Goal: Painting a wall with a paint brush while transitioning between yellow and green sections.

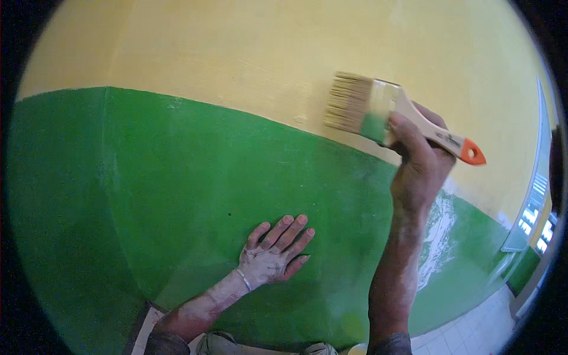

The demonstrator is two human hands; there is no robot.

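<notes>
paintbrush handle [431, 129] | small dark printing [449, 139] | too blurred to read

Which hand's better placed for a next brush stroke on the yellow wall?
Right, probably: the right hand grips the brush, bristles over the yellow section. The left hand holds nothing, spread against the green section.

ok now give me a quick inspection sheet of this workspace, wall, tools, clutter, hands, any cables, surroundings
Surface: wall, yellow upper part over green lower part; white patch beside the right forearm
Job's things: wide paintbrush, wooden handle with orange tip, bristles pointing left; wall contact unclear
Clutter: pale object cut off at the lower edge, kind unclear
Left hand: flat on the green, fingers slightly spread
Right hand: gripping the paintbrush
Cables: nothing seen
Surroundings: pale tiled floor, lower right
</notes>
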